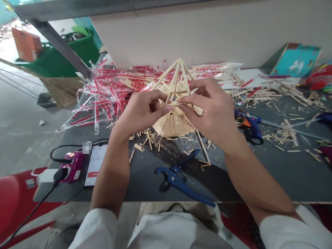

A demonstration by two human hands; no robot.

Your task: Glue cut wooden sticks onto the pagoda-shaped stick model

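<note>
Both hands meet at the near side of a small model (173, 125) built of thin wooden sticks, with a pointed frame (179, 71) rising on top and a sloped, slatted skirt below. My left hand (145, 110) pinches the left end of a short wooden stick (175, 104) between thumb and fingers. On the right, my right hand (210, 107) pinches the other end of that stick, its fingers close to the frame's upright sticks. The fingers hide part of the model. A blue hand cutter (181, 183) lies on the table in front of me.
Red-and-clear plastic wrappers (103, 90) heap behind on the left. Blue glue guns (251, 126) and loose sticks (259, 95) lie right. A phone (95, 164) and purple power adapter (74, 166) sit left on the dark table (140, 186). A turquoise panel (298, 60) leans at the back.
</note>
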